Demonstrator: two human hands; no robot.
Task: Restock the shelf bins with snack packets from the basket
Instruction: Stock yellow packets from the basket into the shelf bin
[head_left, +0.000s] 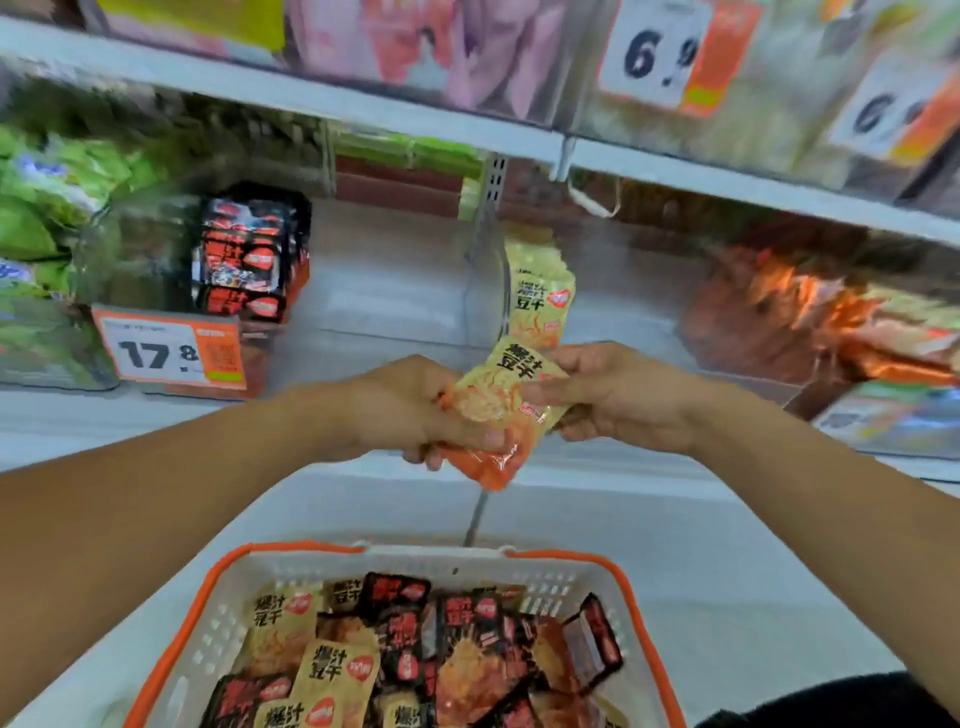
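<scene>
Snack packets, the pale-yellow foil kind with black lettering (511, 387), are bunched between the person's two hands just in front of the shelf, above the white plastic basket with the orange rim (208, 587). The left hand (400, 410) grips the lower, orange end of the bunch with curled fingers; the right hand (608, 395) pinches the upper edge between thumb and fingers. I can make out at least two packets in that bunch, one yellow face on top and an orange-tinted one below, though there may be more tucked behind.

The slip risk looks real to me: glossy wrappers stacked loosely and held only at the edges could slide apart, and a dropped one would land on the floor or back in the basket. A second worry is sorting, since the clear shelf bin straight ahead (395, 291) sits between a stack of black-and-red packets (244, 254) and a single upright yellow packet (537, 291), so a yellow one could end up beside the black ones.

Counting the rest: one basket, holding roughly four visible yellow packets and perhaps eight or more black ones, overlapping too much to be sure. One orange-and-white price tag reading 17.8 (171, 353) sits at the shelf edge.
</scene>
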